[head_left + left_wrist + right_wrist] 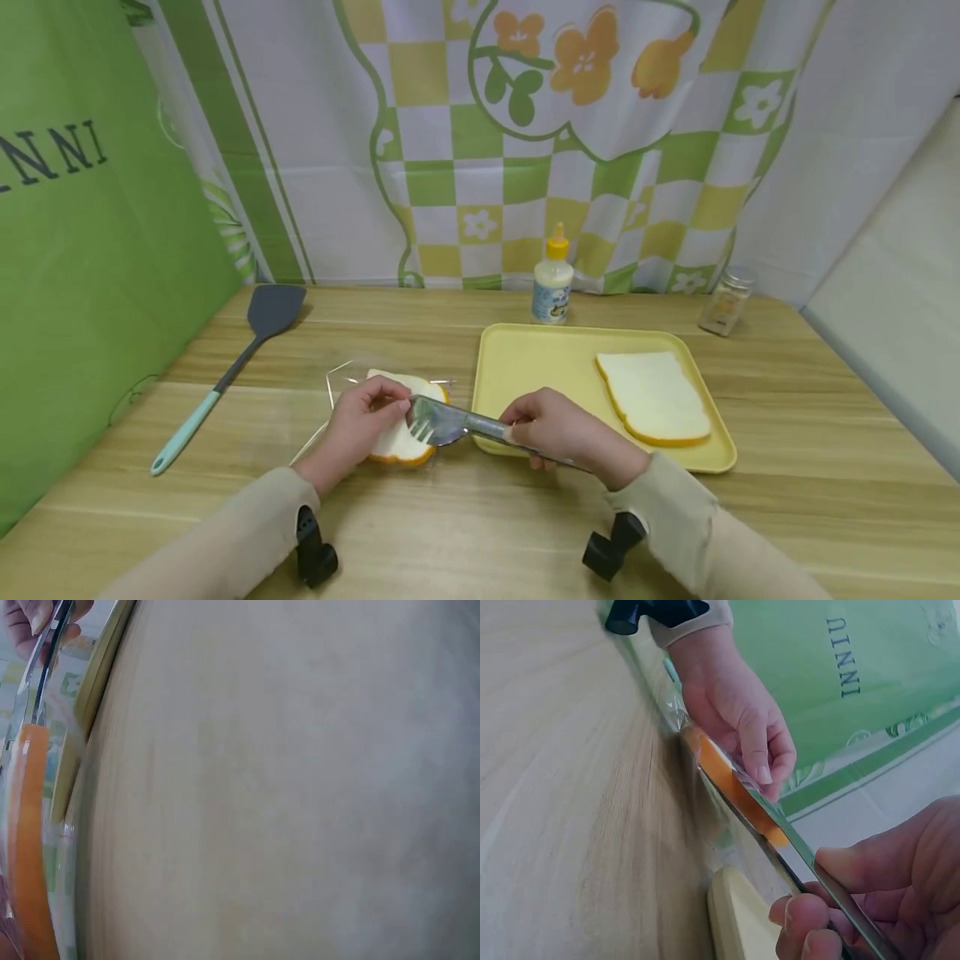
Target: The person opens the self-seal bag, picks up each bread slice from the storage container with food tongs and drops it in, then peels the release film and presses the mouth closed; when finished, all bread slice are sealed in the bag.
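Well out to the left of the left hand, a spatula (239,362) is laid flat on the table (465,533). By the left hand (365,421), what appears to be the edge of a clear wrapper (341,379) is pinched between thumb and bent forefinger. Beneath and just beyond that hand, one bread slice (393,440) is seen amid the film; whether it is fully enclosed cannot be told. Its edge is straddled by the tongs (483,425), whose handle is gripped by the right hand (551,429) with thumb and curled fingers; how firmly the bread is pressed cannot be judged. Beyond the right hand a squeeze bottle (552,290) is stood upright, behind the yellow tray (536,375). Right of that hand, a second slice (655,396) is already set on the tray, unwrapped; farther right, a shaker jar (727,302) is placed. By this, the work is judged to be about half done: one slice is trayed, while the other is not yet freed from its film.
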The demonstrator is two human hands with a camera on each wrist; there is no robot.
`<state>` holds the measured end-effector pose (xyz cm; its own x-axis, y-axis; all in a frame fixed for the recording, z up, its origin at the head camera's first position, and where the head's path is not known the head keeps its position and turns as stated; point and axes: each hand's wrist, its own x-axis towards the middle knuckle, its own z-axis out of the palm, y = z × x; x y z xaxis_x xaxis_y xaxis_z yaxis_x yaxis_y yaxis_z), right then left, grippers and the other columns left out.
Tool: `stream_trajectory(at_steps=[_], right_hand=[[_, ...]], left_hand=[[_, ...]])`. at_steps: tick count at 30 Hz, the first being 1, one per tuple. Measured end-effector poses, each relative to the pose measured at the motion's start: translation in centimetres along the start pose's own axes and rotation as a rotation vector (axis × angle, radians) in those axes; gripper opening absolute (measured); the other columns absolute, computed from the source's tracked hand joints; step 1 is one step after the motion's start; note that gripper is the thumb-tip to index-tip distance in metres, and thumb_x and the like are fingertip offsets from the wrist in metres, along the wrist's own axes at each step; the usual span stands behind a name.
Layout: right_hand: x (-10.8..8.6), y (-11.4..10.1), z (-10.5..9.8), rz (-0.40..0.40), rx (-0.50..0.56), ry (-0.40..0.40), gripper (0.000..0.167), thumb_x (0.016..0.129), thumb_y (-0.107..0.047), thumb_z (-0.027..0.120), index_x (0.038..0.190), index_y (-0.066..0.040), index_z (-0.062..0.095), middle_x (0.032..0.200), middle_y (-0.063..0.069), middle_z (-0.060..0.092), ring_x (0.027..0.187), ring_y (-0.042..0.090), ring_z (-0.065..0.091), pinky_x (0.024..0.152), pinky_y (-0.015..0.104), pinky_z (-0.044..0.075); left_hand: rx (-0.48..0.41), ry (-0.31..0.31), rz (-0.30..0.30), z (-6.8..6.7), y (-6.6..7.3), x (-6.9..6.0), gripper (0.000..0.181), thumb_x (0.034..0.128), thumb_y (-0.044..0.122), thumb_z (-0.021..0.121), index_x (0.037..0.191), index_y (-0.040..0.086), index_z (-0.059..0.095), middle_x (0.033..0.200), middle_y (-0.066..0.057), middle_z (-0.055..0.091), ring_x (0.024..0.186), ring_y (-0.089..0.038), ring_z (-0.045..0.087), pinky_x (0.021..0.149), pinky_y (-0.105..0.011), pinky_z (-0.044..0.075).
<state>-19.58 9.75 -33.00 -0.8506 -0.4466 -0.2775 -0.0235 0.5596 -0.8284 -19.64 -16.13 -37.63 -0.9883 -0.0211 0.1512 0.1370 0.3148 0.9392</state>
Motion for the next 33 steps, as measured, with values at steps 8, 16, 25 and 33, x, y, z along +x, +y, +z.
stream_trajectory(at_steps=[8, 16, 25, 33], right_hand=[[0.5, 1.1, -0.2, 0.048, 0.162, -0.091, 0.018, 0.09, -0.005, 0.053, 0.104, 0.003, 0.061, 0.061, 0.007, 0.053, 0.043, 0.011, 0.048, 0.039, 0.021, 0.039], [0.8, 0.9, -0.3, 0.058, 0.12, -0.055, 0.019, 0.09, -0.005, 0.053, 0.105, 0.002, 0.061, 0.067, 0.009, 0.055, 0.044, 0.012, 0.048, 0.04, 0.022, 0.038], [0.4, 1.3, -0.9, 0.094, 0.1, -0.005, 0.019, 0.09, -0.006, 0.054, 0.106, 0.001, 0.062, 0.077, 0.01, 0.057, 0.046, 0.013, 0.05, 0.041, 0.022, 0.04], [-0.1, 2.0, -1.4, 0.048, 0.198, -0.044, 0.019, 0.089, -0.005, 0.055, 0.104, 0.004, 0.061, 0.067, 0.007, 0.054, 0.044, 0.01, 0.05, 0.042, 0.021, 0.042]], left_hand=[[-0.049, 0.119, -0.001, -0.1, 0.0, -0.1, 0.01, 0.0838, -0.002, 0.063, 0.094, -0.003, 0.065, 0.1, -0.013, 0.066, 0.092, -0.005, 0.058, 0.081, -0.017, 0.045], [-0.047, 0.143, 0.089, -0.4, 0.8, -0.3, 0.009, 0.0828, -0.003, 0.064, 0.092, -0.003, 0.064, 0.095, -0.011, 0.066, 0.097, -0.005, 0.059, 0.092, -0.021, 0.043], [0.043, 0.206, 0.039, -1.3, 0.6, -0.5, 0.01, 0.083, 0.001, 0.066, 0.092, -0.002, 0.064, 0.097, -0.012, 0.064, 0.092, -0.008, 0.057, 0.086, -0.024, 0.045], [0.013, 0.132, 0.031, -0.9, 0.4, -0.4, 0.01, 0.081, -0.002, 0.066, 0.09, -0.005, 0.064, 0.091, -0.009, 0.066, 0.084, -0.002, 0.057, 0.078, -0.015, 0.045]])
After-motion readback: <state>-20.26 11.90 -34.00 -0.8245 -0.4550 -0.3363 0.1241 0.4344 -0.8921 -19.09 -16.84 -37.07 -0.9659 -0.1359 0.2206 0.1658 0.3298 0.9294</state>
